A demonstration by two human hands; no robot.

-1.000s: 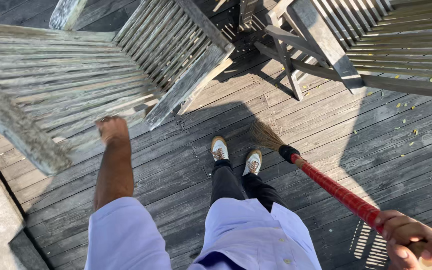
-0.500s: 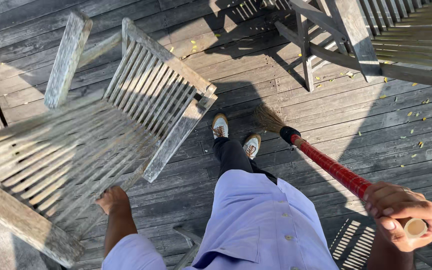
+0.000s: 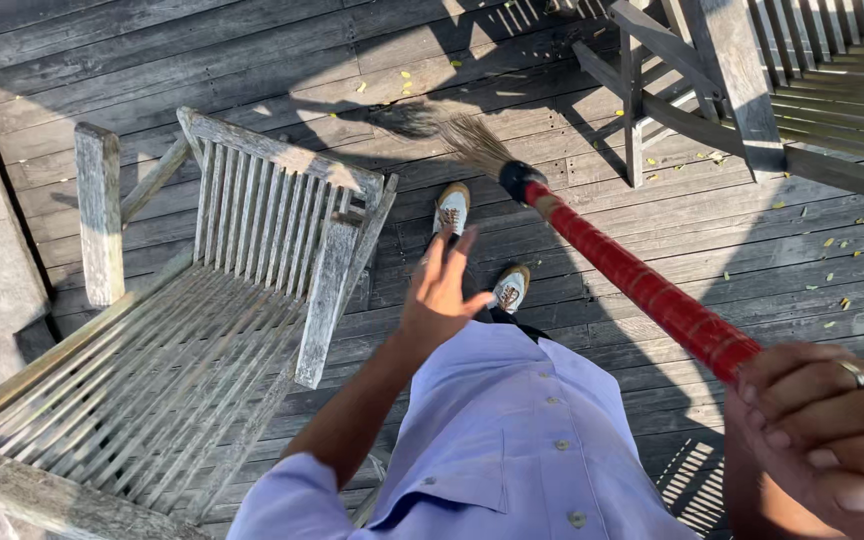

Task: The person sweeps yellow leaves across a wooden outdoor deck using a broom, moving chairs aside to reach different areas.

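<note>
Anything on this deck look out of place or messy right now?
Small yellow leaf bits lie scattered over the dark deck boards, mostly on the right near the wooden furniture frame. The weathered slatted chair looks grey and worn, but upright. Nothing else stands out.

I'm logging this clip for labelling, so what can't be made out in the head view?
- Right hand gripping the red-wrapped broom handle: cut off by the frame's right and bottom edges.
- Weathered grey slatted wooden chair: front runs off the bottom-left corner.
- Legs: hidden by the lilac shirt.
- Open left hand covers part of one shoe.
</note>
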